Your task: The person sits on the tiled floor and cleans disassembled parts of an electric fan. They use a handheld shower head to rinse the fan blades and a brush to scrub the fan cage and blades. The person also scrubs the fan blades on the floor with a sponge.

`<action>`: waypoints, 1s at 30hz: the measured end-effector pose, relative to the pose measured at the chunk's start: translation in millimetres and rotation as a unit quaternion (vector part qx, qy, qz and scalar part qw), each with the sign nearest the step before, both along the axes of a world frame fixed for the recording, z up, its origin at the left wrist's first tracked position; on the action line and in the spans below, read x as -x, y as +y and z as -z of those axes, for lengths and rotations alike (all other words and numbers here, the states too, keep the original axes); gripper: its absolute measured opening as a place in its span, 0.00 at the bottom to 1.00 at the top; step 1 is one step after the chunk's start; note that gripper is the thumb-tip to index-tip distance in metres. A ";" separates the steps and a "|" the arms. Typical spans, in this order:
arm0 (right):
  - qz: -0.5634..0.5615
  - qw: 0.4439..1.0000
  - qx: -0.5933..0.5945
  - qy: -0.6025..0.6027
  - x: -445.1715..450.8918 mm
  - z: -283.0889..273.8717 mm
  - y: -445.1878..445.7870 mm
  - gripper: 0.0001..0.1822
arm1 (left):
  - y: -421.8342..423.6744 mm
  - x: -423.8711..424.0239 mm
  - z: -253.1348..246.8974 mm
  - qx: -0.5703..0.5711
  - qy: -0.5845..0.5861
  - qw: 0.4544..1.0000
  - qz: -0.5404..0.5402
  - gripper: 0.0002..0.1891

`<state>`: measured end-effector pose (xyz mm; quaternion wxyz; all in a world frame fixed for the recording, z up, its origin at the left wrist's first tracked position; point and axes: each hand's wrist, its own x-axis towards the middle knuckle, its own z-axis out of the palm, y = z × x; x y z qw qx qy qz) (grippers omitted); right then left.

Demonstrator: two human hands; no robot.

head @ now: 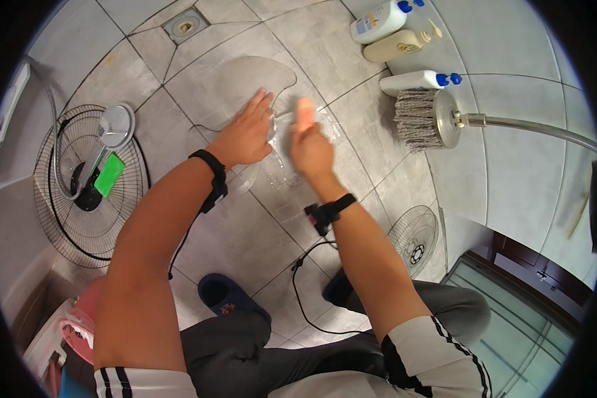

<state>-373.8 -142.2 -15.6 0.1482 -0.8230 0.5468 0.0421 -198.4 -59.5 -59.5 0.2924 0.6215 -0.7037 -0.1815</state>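
A clear plastic fan blade (pixel 261 72) lies on the wet tiled floor before me, its see-through lobes spreading around my hands. My left hand (pixel 246 130) rests on it with the fingers stretched out and the thumb apart. Close on its right, my right hand (pixel 312 149) is curled above the blade and blurred by motion. Whether it holds something small is hidden. Water drops and wet shine show between the two hands. Each wrist wears a black strap with a small device.
At left, a shower head (pixel 117 124) and a green block (pixel 110 175) lie on a large wire fan grille (pixel 59 219). A smaller grille (pixel 403 224) leans at right. Bottles (pixel 378 22) and a mop head (pixel 418 119) stand along the wall. A drain (pixel 184 29) lies ahead; cables cross the floor.
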 end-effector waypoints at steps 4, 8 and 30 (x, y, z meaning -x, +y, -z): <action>0.017 0.999 -0.048 -0.004 38.1 0.5 34.2 0.29 | -0.6 -7.0 -4.2 -0.035 -0.034 0.999 0.004 0.36; -0.016 0.998 -0.049 -0.046 -3.9 -4.7 26.4 0.29 | -2.6 -5.5 -0.7 -0.005 -0.021 1.000 -0.003 0.35; -0.019 0.994 -0.082 -0.073 -16.4 -6.8 19.4 0.27 | -4.0 -2.6 3.5 0.010 -0.029 0.999 -0.022 0.43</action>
